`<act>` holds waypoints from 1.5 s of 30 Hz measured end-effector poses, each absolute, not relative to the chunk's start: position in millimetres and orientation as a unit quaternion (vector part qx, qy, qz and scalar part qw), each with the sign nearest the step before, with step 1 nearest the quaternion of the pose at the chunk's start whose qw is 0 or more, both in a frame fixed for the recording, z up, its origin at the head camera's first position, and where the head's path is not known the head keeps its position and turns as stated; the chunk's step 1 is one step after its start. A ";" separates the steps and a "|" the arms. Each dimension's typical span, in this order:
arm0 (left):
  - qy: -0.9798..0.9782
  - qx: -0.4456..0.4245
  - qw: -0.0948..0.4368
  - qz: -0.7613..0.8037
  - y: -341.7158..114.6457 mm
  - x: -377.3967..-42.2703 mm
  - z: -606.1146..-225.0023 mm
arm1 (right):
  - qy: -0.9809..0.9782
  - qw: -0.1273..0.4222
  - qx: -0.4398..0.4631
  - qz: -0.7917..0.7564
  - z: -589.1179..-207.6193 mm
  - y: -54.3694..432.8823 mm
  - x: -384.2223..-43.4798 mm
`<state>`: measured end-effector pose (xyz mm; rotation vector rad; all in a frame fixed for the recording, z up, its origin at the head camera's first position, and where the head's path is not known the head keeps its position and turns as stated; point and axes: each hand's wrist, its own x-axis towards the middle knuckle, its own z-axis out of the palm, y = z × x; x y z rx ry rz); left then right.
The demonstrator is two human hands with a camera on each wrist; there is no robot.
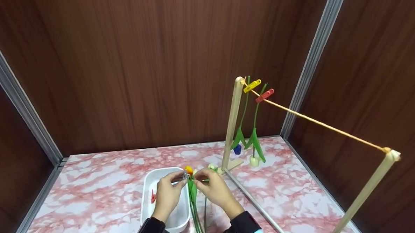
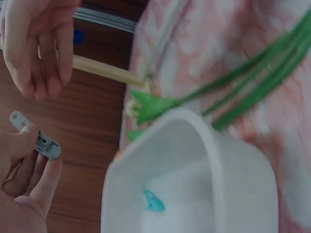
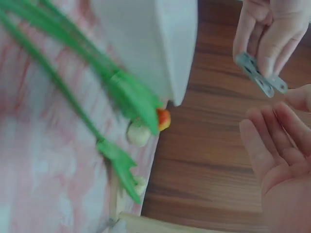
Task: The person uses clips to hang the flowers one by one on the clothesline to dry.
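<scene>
Above the white tray [image 1: 145, 192], my left hand [image 1: 168, 193] pinches a grey clothespin [image 2: 47, 144] between thumb and fingers. My right hand [image 1: 216, 189] is close by on the right, its fingers loosely bent and its thumb near the clothespin's end in the right wrist view; nothing is seen in its grasp. Below the hands, artificial tulips lie beside the tray: an orange one [image 3: 164, 119], a white one [image 3: 139, 133] and another white tulip [image 1: 212, 166] apart from them. Their green stems [image 1: 198, 218] run towards me.
Inside the tray lie a red clothespin [image 1: 153, 196] and a teal clothespin [image 2: 153, 201]. At right, a cord [image 1: 309, 118] spans two wooden posts [image 1: 232, 122]. Yellow [image 1: 252, 86] and red [image 1: 264, 95] clothespins hold a blue tulip [image 1: 237, 149] and a white tulip [image 1: 254, 161] upside down.
</scene>
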<state>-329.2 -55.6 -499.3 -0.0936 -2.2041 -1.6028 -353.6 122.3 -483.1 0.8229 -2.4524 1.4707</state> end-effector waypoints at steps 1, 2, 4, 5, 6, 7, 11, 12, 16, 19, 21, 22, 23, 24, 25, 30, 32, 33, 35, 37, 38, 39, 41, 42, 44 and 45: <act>-0.783 -0.037 0.200 -0.587 -53.3 -326.4 -494.8 | -0.812 0.073 0.268 0.514 -480.3 121.8 -352.1; -0.776 -0.041 0.195 -0.599 -51.0 -323.4 -490.5 | -0.801 0.064 0.263 0.535 -477.3 121.4 -350.7; -0.762 -0.050 0.188 -0.618 -46.5 -316.8 -481.7 | -0.777 0.050 0.260 0.572 -471.4 121.0 -348.2; -0.755 -0.052 0.188 -0.626 -44.4 -314.0 -477.9 | -0.766 0.043 0.260 0.587 -468.0 120.7 -347.1; -0.750 -0.054 0.189 -0.632 -42.3 -311.5 -474.5 | -0.754 0.040 0.264 0.600 -464.7 120.6 -346.1; -0.743 -0.055 0.191 -0.639 -40.3 -309.4 -471.8 | -0.746 0.037 0.266 0.609 -461.4 120.6 -345.2; -0.718 -0.061 0.201 -0.663 -33.4 -302.5 -465.3 | -0.735 0.044 0.274 0.619 -449.9 121.2 -341.5; -0.713 -0.064 0.204 -0.668 -32.0 -301.0 -464.8 | -0.733 0.046 0.276 0.620 -447.6 121.7 -340.6; -0.697 -0.073 0.206 -0.683 -28.7 -296.7 -464.1 | -0.721 0.048 0.279 0.632 -440.9 123.3 -337.7; -0.694 -0.066 0.203 -0.688 -27.8 -295.3 -465.0 | -0.710 0.052 0.277 0.645 -438.5 123.8 -336.6; -0.693 -0.059 0.200 -0.690 -27.4 -294.7 -465.7 | -0.705 0.057 0.272 0.652 -437.4 123.5 -335.6; -0.692 -0.055 0.198 -0.692 -27.3 -294.3 -466.2 | -0.705 0.060 0.269 0.654 -437.1 123.2 -335.3; -0.692 -0.049 0.195 -0.693 -27.2 -293.9 -466.7 | -0.704 0.062 0.267 0.656 -436.9 122.9 -334.8; -0.695 -0.043 0.194 -0.692 -27.1 -293.4 -467.2 | -0.703 0.062 0.264 0.657 -436.7 122.6 -334.3; -0.696 -0.039 0.192 -0.691 -27.0 -292.9 -467.8 | -0.703 0.061 0.264 0.658 -436.5 122.4 -333.6; -0.700 -0.035 0.192 -0.688 -26.1 -291.1 -471.8 | -0.706 0.052 0.264 0.655 -435.3 123.2 -331.3; -0.699 -0.038 0.196 -0.687 -25.4 -290.6 -472.8 | -0.705 0.044 0.266 0.656 -433.8 125.0 -331.1; -0.698 -0.039 0.198 -0.687 -25.0 -290.4 -472.7 | -0.706 0.040 0.267 0.654 -432.9 126.2 -331.4; -0.699 -0.039 0.204 -0.685 -24.5 -290.2 -472.9 | -0.706 0.031 0.274 0.652 -430.8 128.6 -331.3; -0.701 -0.042 0.214 -0.679 -23.8 -290.8 -473.1 | -0.708 0.026 0.282 0.647 -428.7 131.3 -331.7; -0.702 -0.045 0.219 -0.676 -23.2 -291.0 -472.9 | -0.710 0.027 0.285 0.643 -427.6 132.6 -331.5; -0.702 -0.048 0.221 -0.675 -22.7 -291.2 -472.7 | -0.712 0.027 0.287 0.641 -426.8 134.0 -331.8; -0.702 -0.055 0.221 -0.675 -21.4 -291.5 -472.5 | -0.713 0.023 0.287 0.639 -425.4 136.6 -331.8; -0.702 -0.059 0.220 -0.675 -20.8 -291.5 -472.3 | -0.713 0.020 0.284 0.641 -424.7 137.8 -331.8; -0.702 -0.061 0.214 -0.676 -19.8 -291.4 -472.4 | -0.716 0.013 0.279 0.640 -423.6 140.1 -331.7; -0.702 -0.062 0.210 -0.677 -19.5 -291.4 -472.7 | -0.718 0.009 0.277 0.639 -423.4 141.2 -331.9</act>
